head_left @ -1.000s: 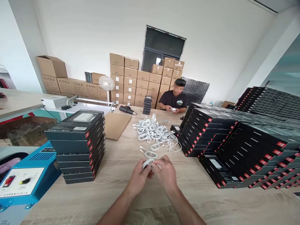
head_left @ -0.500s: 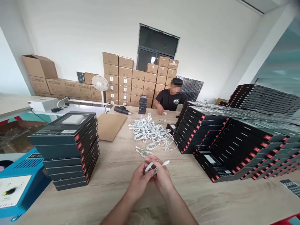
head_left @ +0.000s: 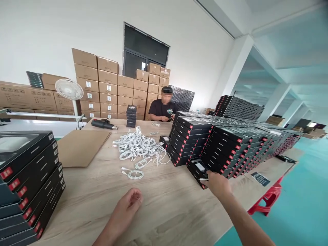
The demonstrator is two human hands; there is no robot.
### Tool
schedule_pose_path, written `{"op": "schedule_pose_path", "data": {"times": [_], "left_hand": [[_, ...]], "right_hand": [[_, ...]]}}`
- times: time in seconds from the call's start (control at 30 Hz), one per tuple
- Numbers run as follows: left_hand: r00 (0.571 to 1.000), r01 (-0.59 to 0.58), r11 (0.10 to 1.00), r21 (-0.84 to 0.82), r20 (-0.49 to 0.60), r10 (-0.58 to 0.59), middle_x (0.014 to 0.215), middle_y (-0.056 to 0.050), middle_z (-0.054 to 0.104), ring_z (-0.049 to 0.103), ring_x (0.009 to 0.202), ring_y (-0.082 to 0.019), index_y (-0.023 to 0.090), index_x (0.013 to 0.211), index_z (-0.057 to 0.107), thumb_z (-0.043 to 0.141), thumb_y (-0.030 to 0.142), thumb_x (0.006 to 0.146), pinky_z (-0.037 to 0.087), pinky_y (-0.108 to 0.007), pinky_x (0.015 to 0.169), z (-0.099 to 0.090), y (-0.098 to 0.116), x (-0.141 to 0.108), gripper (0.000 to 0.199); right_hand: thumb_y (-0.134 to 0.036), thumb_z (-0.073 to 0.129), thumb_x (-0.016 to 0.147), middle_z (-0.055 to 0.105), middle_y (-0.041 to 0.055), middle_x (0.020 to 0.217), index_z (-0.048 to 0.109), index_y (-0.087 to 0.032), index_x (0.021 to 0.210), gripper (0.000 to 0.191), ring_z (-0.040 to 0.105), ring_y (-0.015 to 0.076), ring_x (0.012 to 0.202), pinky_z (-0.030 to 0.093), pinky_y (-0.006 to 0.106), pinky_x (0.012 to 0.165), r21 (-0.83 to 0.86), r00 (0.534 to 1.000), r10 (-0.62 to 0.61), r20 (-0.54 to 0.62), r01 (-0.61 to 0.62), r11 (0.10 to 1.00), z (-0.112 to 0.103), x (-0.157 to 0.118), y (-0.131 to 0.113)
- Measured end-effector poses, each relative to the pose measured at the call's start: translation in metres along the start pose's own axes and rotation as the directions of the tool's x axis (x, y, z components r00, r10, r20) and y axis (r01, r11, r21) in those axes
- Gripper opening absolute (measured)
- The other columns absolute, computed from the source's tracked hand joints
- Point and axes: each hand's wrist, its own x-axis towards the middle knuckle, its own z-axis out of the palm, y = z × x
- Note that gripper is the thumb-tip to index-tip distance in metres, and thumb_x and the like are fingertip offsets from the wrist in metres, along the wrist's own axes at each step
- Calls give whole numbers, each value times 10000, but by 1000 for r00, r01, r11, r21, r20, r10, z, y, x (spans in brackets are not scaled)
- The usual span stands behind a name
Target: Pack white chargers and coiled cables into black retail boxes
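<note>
My right hand [head_left: 219, 185] reaches to the low black box [head_left: 196, 172] at the near end of the box rows. A white cable [head_left: 203, 179] is in its grip; only a short white end shows at the fingertips, the remainder hidden by the hand. Over the bare tabletop, my left hand [head_left: 130, 204] is closed, fingers curled, with nothing visible in them. Ahead of it a coiled white cable [head_left: 135, 175] lies alone, and beyond that is a heap of white cables [head_left: 137, 145].
Stacked black boxes [head_left: 235, 143] fill the right side; another stack [head_left: 28, 177] stands at left. Flat cardboard [head_left: 82, 147] and a heat gun [head_left: 104, 124] lie at the back left. A person [head_left: 164, 107] sits across the table. A red stool [head_left: 268, 198] is at right.
Both hands were together around the coiled cable. My right hand has since moved right with it to the black box, while the left has come away leftward. The view has turned right.
</note>
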Motion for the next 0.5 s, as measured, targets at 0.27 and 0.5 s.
{"op": "schedule_pose_path", "data": {"times": [0.27, 0.5], "left_hand": [[997, 68, 998, -12, 21, -68, 599, 27, 545, 508, 604, -169, 220, 712, 567, 604, 583, 765, 421, -285, 621, -3, 6, 0, 369], [859, 503, 661, -557, 240, -451, 1068, -74, 689, 687, 920, -246, 253, 1101, 542, 682, 599, 765, 551, -349, 704, 62, 24, 8, 503]], "right_hand": [[-183, 601, 899, 746, 194, 963, 655, -117, 1145, 261, 741, 320, 896, 509, 348, 699, -63, 993, -121, -2, 121, 991, 13, -16, 8], [-239, 692, 831, 733, 102, 815, 678, -164, 1052, 233, 719, 255, 716, 475, 287, 605, 71, 895, -407, -181, 425, 902, -15, -109, -78]]}}
